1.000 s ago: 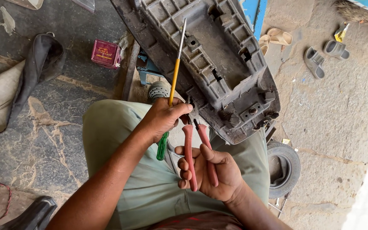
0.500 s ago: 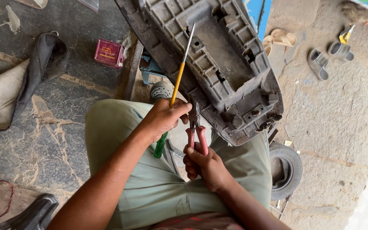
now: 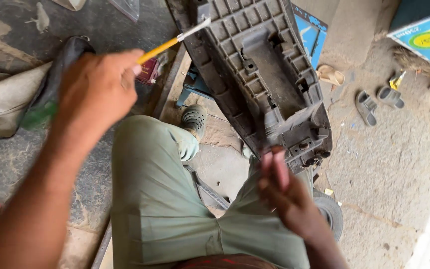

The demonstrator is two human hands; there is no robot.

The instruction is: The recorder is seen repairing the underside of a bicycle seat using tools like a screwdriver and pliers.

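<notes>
So our left hand (image 3: 95,92) is gripping the yellow screwdriver (image 3: 172,42), shaft slanting up and right, tip touching the far-left edge of the grey plastic seat base (image 3: 260,74). Our right hand (image 3: 287,197), blurry, holds red-handled pliers (image 3: 274,164) just under the base's near end.

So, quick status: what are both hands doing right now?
Left hand grips yellow-shafted screwdriver, tip at grey plastic panel. Right hand holds red-handled pliers beside the panel's lower end; blurred. Nothing between tools and panel.
</notes>
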